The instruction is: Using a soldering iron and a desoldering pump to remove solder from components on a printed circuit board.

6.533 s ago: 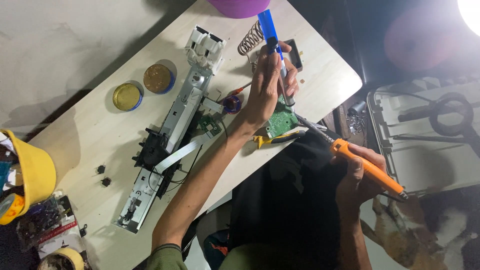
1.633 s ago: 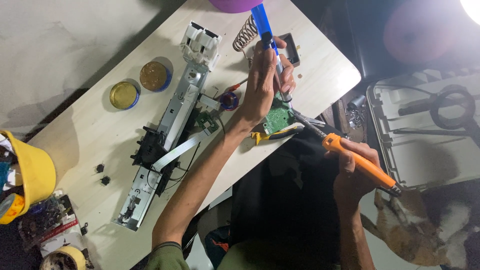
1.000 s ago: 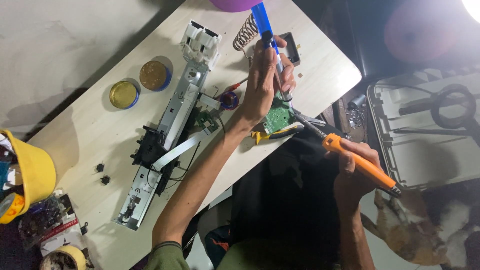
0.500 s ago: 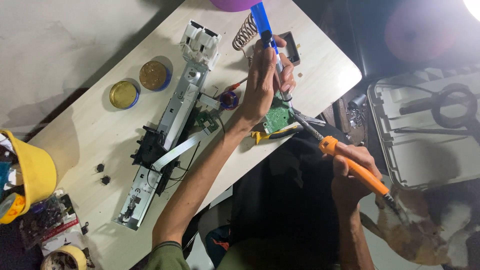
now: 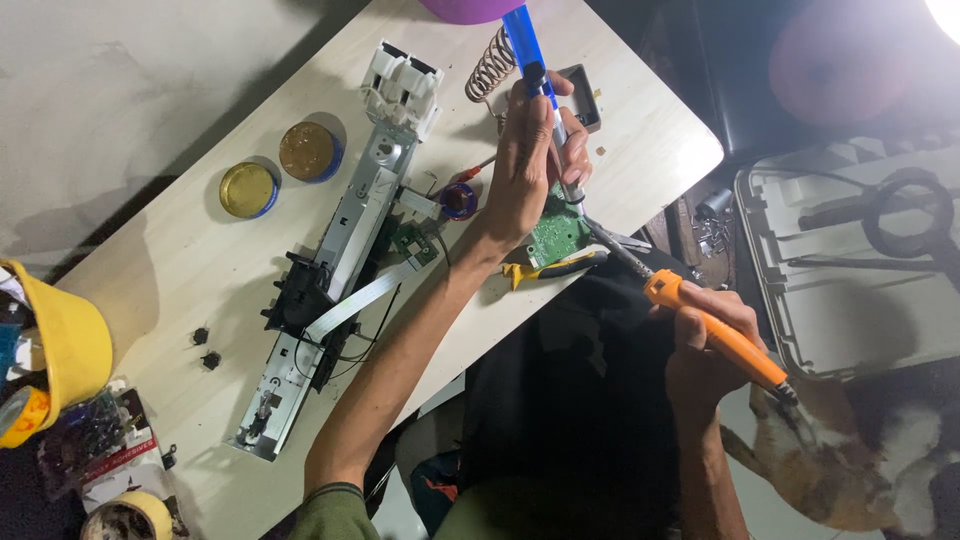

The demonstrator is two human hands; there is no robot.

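Observation:
My left hand (image 5: pixel 528 165) grips a blue and silver desoldering pump (image 5: pixel 538 85), held upright with its tip down on a small green circuit board (image 5: pixel 556 232) at the table's near edge. Over my lap, my right hand (image 5: pixel 705 345) holds an orange-handled soldering iron (image 5: pixel 715 332). The iron's metal tip (image 5: pixel 610 245) points up and left, close to the board's right edge. Yellow-handled pliers (image 5: pixel 550 270) lie just below the board.
A long dismantled metal and black mechanism (image 5: pixel 335 255) lies diagonally across the light wooden table (image 5: pixel 180 280). Two round tins (image 5: pixel 248 189) sit at its left, a coil stand (image 5: pixel 490 68) behind my left hand. A yellow tub (image 5: pixel 65 345) sits far left, an open grey case (image 5: pixel 860 260) at right.
My right hand has drifted the soldering iron slightly up and left, bringing its tip nearer the board. My left hand and the pump have stayed on the board.

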